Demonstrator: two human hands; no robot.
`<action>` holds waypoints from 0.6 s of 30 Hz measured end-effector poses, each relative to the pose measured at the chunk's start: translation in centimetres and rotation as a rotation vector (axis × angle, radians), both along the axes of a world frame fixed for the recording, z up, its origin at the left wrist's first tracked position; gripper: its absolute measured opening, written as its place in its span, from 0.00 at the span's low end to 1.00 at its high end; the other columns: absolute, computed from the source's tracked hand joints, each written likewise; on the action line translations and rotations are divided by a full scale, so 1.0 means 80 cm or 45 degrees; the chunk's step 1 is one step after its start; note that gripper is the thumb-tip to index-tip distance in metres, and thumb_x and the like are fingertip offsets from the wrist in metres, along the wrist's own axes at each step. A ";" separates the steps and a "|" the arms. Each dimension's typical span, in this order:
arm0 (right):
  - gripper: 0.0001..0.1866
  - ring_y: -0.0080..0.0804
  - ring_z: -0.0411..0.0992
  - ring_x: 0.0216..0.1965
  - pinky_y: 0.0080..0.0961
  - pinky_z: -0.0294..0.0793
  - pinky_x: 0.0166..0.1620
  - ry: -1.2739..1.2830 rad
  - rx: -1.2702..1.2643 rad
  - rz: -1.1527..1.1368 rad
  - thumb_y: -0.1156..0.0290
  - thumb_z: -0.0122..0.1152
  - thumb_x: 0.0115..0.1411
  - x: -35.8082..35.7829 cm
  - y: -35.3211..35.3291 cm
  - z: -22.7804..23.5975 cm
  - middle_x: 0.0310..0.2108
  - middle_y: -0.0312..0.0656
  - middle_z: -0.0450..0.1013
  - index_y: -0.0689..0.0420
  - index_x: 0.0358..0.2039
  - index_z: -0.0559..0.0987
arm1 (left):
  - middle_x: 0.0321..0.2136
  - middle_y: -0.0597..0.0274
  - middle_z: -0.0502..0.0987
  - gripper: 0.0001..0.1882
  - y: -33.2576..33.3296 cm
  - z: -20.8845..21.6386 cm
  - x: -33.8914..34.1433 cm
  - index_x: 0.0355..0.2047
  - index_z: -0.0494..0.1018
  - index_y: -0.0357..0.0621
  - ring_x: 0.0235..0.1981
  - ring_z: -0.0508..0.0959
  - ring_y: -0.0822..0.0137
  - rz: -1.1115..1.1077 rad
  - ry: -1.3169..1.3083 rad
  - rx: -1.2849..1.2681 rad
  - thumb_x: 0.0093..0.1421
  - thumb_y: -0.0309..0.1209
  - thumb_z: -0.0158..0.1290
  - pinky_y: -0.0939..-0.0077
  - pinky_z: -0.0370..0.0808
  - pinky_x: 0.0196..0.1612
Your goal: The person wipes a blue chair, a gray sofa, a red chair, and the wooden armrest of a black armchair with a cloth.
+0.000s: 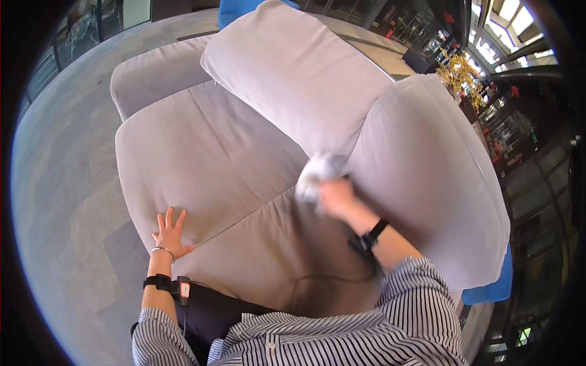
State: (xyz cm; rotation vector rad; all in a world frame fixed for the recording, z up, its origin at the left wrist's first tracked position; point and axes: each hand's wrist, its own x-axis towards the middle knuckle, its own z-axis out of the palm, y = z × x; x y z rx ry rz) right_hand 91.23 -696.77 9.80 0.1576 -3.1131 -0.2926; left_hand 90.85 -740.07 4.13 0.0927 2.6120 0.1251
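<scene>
A grey fabric sofa [177,152] fills the middle of the view. My right hand [336,196] is closed around a white cloth [314,180], blurred by motion, at the crease where the seat meets the back cushions. One back cushion [299,73] lies beyond that crease, and another back cushion [427,165] rises to its right. My left hand [171,235] rests flat on the front edge of the seat, fingers spread, holding nothing. Black bands circle both wrists, and a small device sits on the left one.
The sofa's far armrest [159,70] stands at the upper left. Grey tiled floor [67,213] runs along the left. Blue seats [494,280] show behind the sofa at the right and top. A yellow-leaved plant [459,76] stands at the upper right. A thin cable crosses the seat near me.
</scene>
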 end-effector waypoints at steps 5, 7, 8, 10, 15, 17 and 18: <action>0.17 0.46 0.73 0.36 0.39 0.73 0.39 -0.277 -0.510 -0.136 0.70 0.57 0.47 0.060 -0.026 0.013 0.31 0.50 0.75 0.52 0.40 0.77 | 0.66 0.61 0.32 0.57 -0.004 -0.003 0.005 0.64 0.40 0.71 0.65 0.37 0.45 -0.024 -0.018 0.003 0.39 0.43 0.66 0.34 0.57 0.55; 0.20 0.48 0.72 0.37 0.38 0.72 0.40 0.447 -0.750 -0.042 0.74 0.54 0.47 0.043 0.006 0.070 0.34 0.51 0.74 0.54 0.45 0.75 | 0.66 0.62 0.32 0.57 -0.007 -0.007 0.004 0.64 0.41 0.71 0.65 0.37 0.45 -0.031 -0.022 0.039 0.38 0.44 0.66 0.34 0.57 0.55; 0.23 0.48 0.72 0.39 0.37 0.72 0.43 0.812 -0.852 0.083 0.77 0.52 0.47 0.030 0.024 0.109 0.37 0.51 0.73 0.56 0.46 0.74 | 0.66 0.62 0.32 0.57 -0.008 -0.008 0.003 0.64 0.41 0.72 0.65 0.37 0.45 -0.022 -0.036 0.073 0.38 0.44 0.66 0.34 0.58 0.55; 0.29 0.51 0.67 0.48 0.40 0.66 0.51 1.363 -0.392 0.261 0.85 0.43 0.41 0.035 0.007 0.231 0.44 0.54 0.70 0.57 0.48 0.73 | 0.66 0.63 0.32 0.57 -0.021 -0.019 0.006 0.64 0.41 0.72 0.65 0.37 0.46 -0.002 -0.026 0.055 0.38 0.44 0.66 0.34 0.58 0.55; 0.17 0.50 0.68 0.43 0.41 0.65 0.49 1.180 0.259 0.009 0.78 0.51 0.48 0.027 0.080 0.174 0.35 0.52 0.71 0.57 0.41 0.75 | 0.66 0.64 0.34 0.57 -0.019 -0.015 0.002 0.64 0.43 0.72 0.65 0.37 0.46 -0.005 -0.016 0.048 0.36 0.46 0.66 0.34 0.58 0.54; 0.14 0.50 0.68 0.45 0.44 0.63 0.53 0.530 0.443 0.268 0.71 0.51 0.53 0.063 0.107 0.035 0.37 0.52 0.71 0.56 0.41 0.76 | 0.66 0.62 0.36 0.58 -0.016 -0.010 0.002 0.64 0.41 0.71 0.65 0.37 0.47 -0.082 0.031 0.095 0.36 0.46 0.66 0.33 0.57 0.55; 0.15 0.49 0.67 0.49 0.43 0.62 0.54 -0.085 0.193 0.226 0.72 0.51 0.52 0.089 0.082 0.000 0.43 0.51 0.70 0.53 0.42 0.77 | 0.66 0.62 0.36 0.58 -0.018 -0.010 0.002 0.64 0.41 0.71 0.65 0.37 0.47 -0.019 0.029 0.076 0.36 0.46 0.66 0.33 0.57 0.55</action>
